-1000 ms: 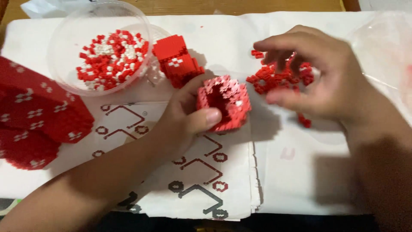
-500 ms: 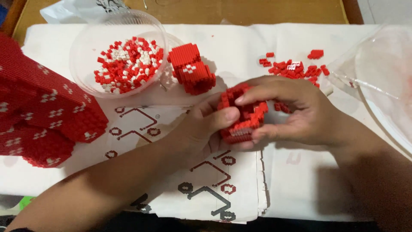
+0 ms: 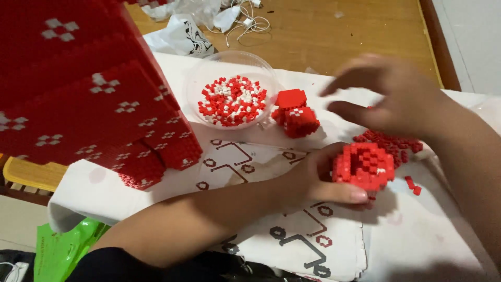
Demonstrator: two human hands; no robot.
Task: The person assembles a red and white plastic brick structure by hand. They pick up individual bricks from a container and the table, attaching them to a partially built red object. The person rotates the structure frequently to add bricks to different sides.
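Small red brick cluster (image 3: 364, 166) held off the paper, clasped in the left hand (image 3: 318, 180), thumb beneath it. Right hand (image 3: 389, 99) raised above, fingers spread loosely, nothing held, blurred. Loose red bricks (image 3: 389, 142) lie just behind the cluster on the white sheets (image 3: 428, 235). A piecewise build step is judged in hand; a fresh brick must be picked and pressed on. Bowl of red and white bricks (image 3: 232, 99) and a second small block (image 3: 296, 116) stand further back; a large red model (image 3: 88, 94) looms left over the bench (image 3: 339, 31).

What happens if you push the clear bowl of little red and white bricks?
The clear bowl looks thin and light, so it would probably slide on the paper rather than tip, being wide and low. A hard shove might scatter the loose red and white bricks inside.
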